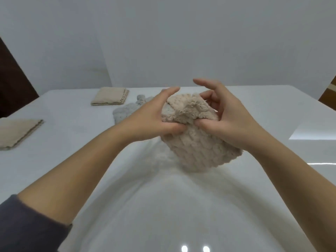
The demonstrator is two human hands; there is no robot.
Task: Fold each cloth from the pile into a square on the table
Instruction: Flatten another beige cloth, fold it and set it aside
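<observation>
Fingers point(169, 92) of left hand point(152, 120) and right hand point(229, 120) pinch beige cloth point(196, 150) | grey cloth point(123, 111) partly hidden behind them

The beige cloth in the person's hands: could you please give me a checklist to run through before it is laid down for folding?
1. Both hands grip the beige cloth: ok. The left hand and right hand pinch its upper part.
2. Cloth opened out flat: not ok. It is bunched between the hands.
3. Bare table in front of the person: ok.
4. Finished pieces out of the way: ok. The far folded cloth and near folded cloth lie off to the left.
5. Grey cloth apart from the beige one: cannot tell. The left hand hides where they might meet.
</observation>
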